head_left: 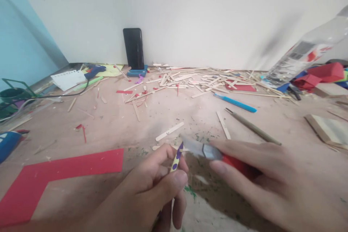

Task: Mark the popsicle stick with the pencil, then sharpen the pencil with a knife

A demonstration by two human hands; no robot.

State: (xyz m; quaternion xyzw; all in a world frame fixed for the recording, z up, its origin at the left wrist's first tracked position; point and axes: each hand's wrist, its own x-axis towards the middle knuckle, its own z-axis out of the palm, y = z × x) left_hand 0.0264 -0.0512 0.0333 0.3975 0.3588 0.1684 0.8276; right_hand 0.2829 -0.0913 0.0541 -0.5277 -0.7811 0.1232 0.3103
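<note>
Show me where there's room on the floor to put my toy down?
Bare floor lies between the red foam sheet and the glue gun, and between the blue pen and the hands. It is crowded by the wall, where the craft sticks pile up near the phone.

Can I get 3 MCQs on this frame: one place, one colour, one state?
1. Where does the black phone stand?
A. flat on the red sheet
B. upright against the wall
C. in the right hand

2. What colour is the handle of the knife?
A. red
B. green
C. white

3. What is the left hand doing?
A. resting open
B. pinching a yellow pencil with purple dots
C. holding the bottle

Answers:
1 B, it leans upright at the wall.
2 A, red shows inside the right hand.
3 B, its fingers close around the pencil.
</note>
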